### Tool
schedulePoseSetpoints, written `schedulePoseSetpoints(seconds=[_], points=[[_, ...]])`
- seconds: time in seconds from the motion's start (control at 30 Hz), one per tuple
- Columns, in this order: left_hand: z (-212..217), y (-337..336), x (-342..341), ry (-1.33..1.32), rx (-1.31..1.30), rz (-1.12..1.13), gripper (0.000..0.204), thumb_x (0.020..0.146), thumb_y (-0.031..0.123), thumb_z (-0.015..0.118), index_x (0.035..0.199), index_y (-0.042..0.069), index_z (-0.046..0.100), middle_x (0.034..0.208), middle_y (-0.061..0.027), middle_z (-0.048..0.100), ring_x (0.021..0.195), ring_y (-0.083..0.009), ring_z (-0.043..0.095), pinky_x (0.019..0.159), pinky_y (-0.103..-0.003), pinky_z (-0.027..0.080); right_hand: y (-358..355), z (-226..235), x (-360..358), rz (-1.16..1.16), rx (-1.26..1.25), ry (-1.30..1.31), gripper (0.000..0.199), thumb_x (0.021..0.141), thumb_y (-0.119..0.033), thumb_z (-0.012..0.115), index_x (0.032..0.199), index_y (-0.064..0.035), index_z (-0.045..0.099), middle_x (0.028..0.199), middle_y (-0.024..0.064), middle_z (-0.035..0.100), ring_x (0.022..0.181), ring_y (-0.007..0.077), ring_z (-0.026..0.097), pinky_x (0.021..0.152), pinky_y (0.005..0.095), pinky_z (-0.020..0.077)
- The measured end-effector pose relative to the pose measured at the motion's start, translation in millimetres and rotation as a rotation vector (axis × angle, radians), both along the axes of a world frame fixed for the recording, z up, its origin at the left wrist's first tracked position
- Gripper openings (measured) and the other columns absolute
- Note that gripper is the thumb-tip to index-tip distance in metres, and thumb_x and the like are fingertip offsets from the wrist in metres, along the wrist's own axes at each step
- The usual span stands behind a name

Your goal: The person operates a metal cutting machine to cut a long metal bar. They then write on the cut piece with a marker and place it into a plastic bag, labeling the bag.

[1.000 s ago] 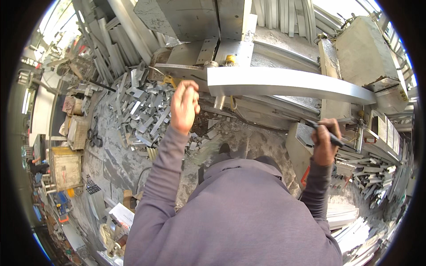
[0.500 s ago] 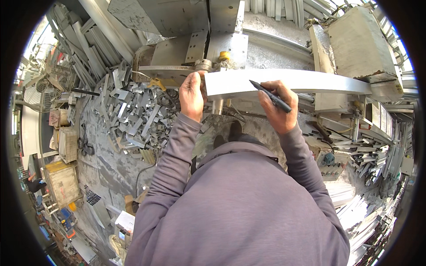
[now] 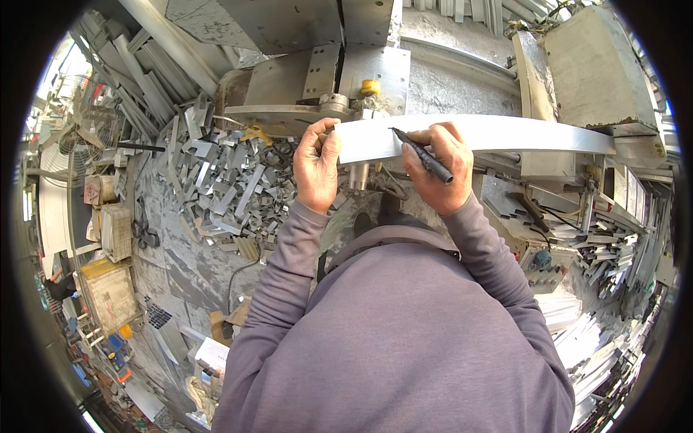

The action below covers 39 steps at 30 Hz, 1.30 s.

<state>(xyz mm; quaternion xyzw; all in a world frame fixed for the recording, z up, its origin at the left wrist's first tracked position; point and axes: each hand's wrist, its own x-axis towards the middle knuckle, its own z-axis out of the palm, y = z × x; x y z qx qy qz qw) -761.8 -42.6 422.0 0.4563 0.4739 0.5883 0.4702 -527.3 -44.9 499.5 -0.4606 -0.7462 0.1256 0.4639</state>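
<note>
A long silvery-white metal profile (image 3: pixel 520 133) lies crosswise in front of me, its right end against the machine's housing. My left hand (image 3: pixel 317 164) grips its left end, with thumb and fingers closed around the edge. A black marker pen (image 3: pixel 424 155) is held in my right hand (image 3: pixel 444 167). Its tip touches or hovers just over the profile's upper face, a short way right of the left end; I cannot tell which. Any mark under the tip is too small to make out.
Behind the profile stands a metal machine with plates (image 3: pixel 289 81) and a yellow knob (image 3: pixel 370 87). A beige machine housing (image 3: pixel 595 68) is at the right. Metal offcuts (image 3: pixel 224 191) are heaped on the floor at left. A fan (image 3: pixel 76 148) stands at far left.
My right hand has moved left along the profile, bringing the marker's tip nearer the left end. My left hand still holds that end, with its fingers slightly shifted.
</note>
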Motion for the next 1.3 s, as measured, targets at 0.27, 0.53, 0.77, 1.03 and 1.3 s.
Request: schedulePoseSetpoints(seconds=[0.27,0.53,0.77,1.03,1.3], points=[[0.0,-1.5,1.0,0.001,-0.021,0.007,0.022,0.115,0.017,0.069,0.132,0.004,0.072,0.094,0.0067,0.06,0.085,-0.0043,0.051,0.078,-0.022,0.047,-2.3,6.7,7.4,0.072,-0.094,0.033,0.012,0.081,-0.006,0.083,0.087,-0.0038,0.073,0.084,0.0092,0.074,0.082,0.0266,0.072,0.071,0.038,0.0585],[-0.3,-1.2,2.2,-0.008,-0.007,0.007,0.023,0.115,0.018,0.068,0.134,0.004,0.072,0.095,0.0064,0.06,0.086,-0.0043,0.052,0.079,-0.022,0.047,0.1,5.8,7.1,0.012,-0.1,0.036,0.011,0.08,-0.003,0.078,0.083,-0.0046,0.068,0.079,0.0089,0.07,0.075,0.0272,0.067,0.066,0.0401,0.0547],[-1.5,0.0,3.5,-0.011,0.04,0.019,0.023,0.115,0.018,0.068,0.134,0.004,0.071,0.095,0.0064,0.06,0.086,-0.0043,0.052,0.079,-0.022,0.048,2.4,1.3,9.0,-0.071,-0.124,0.102,0.011,0.081,-0.001,0.076,0.083,-0.0039,0.066,0.08,0.011,0.068,0.075,0.0275,0.067,0.07,0.04,0.055],[-5.7,0.2,2.9,-0.006,0.057,0.017,0.024,0.115,0.018,0.068,0.135,0.005,0.072,0.094,0.0069,0.059,0.085,-0.0045,0.051,0.079,-0.022,0.047,3.8,3.2,12.3,-0.033,-0.102,0.041,0.012,0.081,0.001,0.076,0.081,-0.004,0.065,0.076,0.0093,0.067,0.072,0.0267,0.065,0.067,0.0388,0.0536],[-4.6,0.4,2.1,-0.009,0.041,0.016,0.024,0.115,0.018,0.068,0.135,0.005,0.071,0.094,0.0066,0.059,0.085,-0.0048,0.051,0.079,-0.023,0.047,6.0,0.5,11.1,-0.023,-0.129,0.074,0.012,0.081,0.0,0.075,0.082,-0.004,0.064,0.076,0.0092,0.067,0.07,0.0258,0.065,0.067,0.0384,0.0534]])
